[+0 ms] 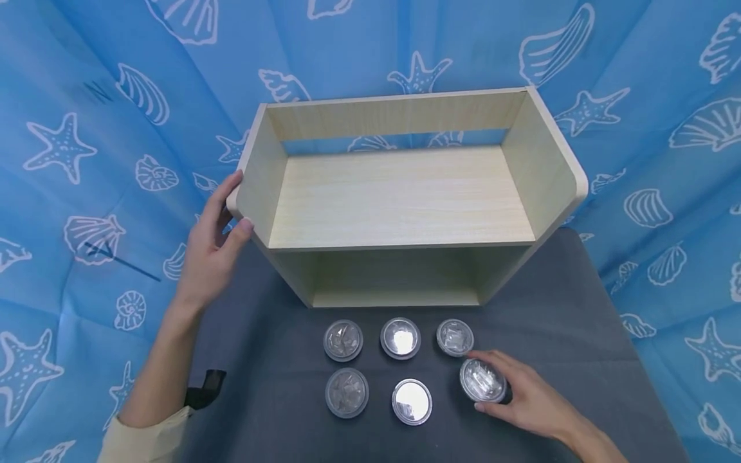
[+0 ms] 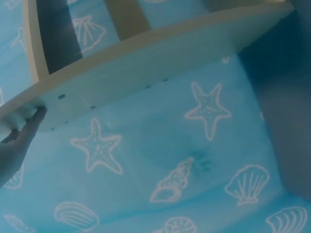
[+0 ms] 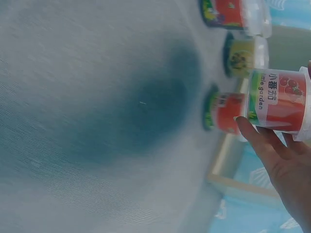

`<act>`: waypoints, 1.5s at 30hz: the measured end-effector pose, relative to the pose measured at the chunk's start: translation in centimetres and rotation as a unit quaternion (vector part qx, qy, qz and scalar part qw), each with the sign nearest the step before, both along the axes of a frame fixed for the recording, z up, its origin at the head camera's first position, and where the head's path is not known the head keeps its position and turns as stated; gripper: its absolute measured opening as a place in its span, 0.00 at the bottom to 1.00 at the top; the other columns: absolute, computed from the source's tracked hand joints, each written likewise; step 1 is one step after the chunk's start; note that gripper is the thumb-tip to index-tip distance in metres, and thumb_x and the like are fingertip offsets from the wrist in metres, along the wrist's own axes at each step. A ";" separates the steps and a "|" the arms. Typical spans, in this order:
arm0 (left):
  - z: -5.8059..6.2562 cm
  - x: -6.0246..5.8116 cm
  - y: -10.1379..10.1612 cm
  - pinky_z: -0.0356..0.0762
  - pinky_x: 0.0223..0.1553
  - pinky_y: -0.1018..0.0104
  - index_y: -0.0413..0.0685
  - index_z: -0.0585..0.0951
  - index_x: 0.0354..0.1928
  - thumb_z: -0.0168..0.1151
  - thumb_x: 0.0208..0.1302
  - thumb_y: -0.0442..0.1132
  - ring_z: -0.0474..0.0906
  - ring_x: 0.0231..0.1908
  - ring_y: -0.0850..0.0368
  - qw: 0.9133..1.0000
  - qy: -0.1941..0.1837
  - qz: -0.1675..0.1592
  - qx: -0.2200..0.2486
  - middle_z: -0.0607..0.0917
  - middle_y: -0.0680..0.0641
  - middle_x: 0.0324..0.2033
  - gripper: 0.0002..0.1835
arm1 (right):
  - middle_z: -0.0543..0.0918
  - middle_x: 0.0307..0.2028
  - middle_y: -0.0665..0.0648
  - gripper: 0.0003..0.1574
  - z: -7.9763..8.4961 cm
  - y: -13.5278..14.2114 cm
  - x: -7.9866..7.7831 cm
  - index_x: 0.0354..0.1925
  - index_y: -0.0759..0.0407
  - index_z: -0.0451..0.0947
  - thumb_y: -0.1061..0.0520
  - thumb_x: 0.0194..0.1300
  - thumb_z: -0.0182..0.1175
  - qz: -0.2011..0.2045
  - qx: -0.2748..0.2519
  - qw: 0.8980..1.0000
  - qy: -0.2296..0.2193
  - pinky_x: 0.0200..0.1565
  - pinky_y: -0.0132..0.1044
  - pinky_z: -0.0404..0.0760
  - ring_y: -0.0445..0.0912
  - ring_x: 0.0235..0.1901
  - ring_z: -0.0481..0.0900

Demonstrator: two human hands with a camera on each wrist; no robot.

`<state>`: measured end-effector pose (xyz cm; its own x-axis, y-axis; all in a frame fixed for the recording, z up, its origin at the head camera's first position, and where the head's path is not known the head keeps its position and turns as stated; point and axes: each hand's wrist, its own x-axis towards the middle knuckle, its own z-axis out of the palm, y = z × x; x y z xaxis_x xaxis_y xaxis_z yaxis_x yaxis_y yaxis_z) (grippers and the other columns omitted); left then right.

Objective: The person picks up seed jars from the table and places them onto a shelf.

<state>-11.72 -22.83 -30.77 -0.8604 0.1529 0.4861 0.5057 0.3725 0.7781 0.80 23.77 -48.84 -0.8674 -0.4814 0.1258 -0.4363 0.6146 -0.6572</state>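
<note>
My left hand (image 1: 208, 257) grips the front edge of the left side panel of a pale wooden two-tier shelf (image 1: 399, 199). Its thumb and fingers lie on either side of that panel (image 2: 150, 60), seen from outside in the left wrist view. In my right hand (image 1: 529, 395) is a small plastic cup (image 1: 482, 381), pinched between thumb and fingers. This cup carries a red label (image 3: 279, 99) with tomatoes and "little garden" on it, and appears raised off the table, with a shadow below. Just behind it stands a similar lidded cup (image 1: 455, 337).
Further lidded cups, such as a front-left one (image 1: 347, 393) and a bright-topped one (image 1: 411, 402), stand in two rows before the shelf. Dark grey cloth covers the table (image 1: 278, 418). A blue curtain (image 1: 75, 257) with shell prints hangs behind and at both sides.
</note>
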 end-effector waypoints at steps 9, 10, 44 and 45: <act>0.1 -1.1 -0.1 0.73 0.53 0.72 0.48 0.63 0.75 0.48 0.77 0.37 0.69 0.60 0.49 0.999 -0.009 -0.020 0.038 0.65 0.41 0.70 0.27 | 0.77 0.59 0.44 0.51 3.2 -1.3 -2.1 0.68 0.47 0.68 0.46 0.48 0.80 0.019 -0.011 0.999 -0.023 0.55 0.32 0.73 0.41 0.56 0.76; 0.1 -1.1 -0.1 0.74 0.52 0.73 0.48 0.63 0.75 0.48 0.77 0.37 0.70 0.60 0.49 0.999 -0.012 -0.020 0.041 0.65 0.41 0.70 0.26 | 0.77 0.60 0.44 0.51 3.5 -1.5 -2.4 0.67 0.47 0.69 0.45 0.48 0.79 0.020 -0.017 0.999 -0.026 0.56 0.31 0.73 0.41 0.57 0.76; 0.3 -2.6 1.2 0.70 0.43 0.56 0.56 0.69 0.70 0.41 0.76 0.46 0.67 0.54 0.47 0.987 -0.075 0.030 0.142 0.71 0.47 0.63 0.24 | 0.77 0.59 0.44 0.49 13.4 -7.3 -8.9 0.70 0.46 0.65 0.51 0.54 0.76 0.152 -0.110 0.982 -0.030 0.55 0.40 0.76 0.42 0.55 0.76; 0.3 -2.7 1.2 0.70 0.42 0.56 0.57 0.69 0.70 0.40 0.76 0.46 0.67 0.53 0.47 0.986 -0.076 0.031 0.143 0.71 0.48 0.63 0.24 | 0.77 0.59 0.45 0.49 13.7 -7.5 -9.1 0.70 0.47 0.65 0.52 0.54 0.77 0.156 -0.114 0.981 -0.031 0.55 0.40 0.77 0.42 0.56 0.76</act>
<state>-14.38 -21.61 -30.46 -0.9301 -0.0277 0.3663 0.3582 0.1526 0.9211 -8.27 16.29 -35.13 -0.6913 -0.6906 0.2128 -0.5346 0.2906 -0.7936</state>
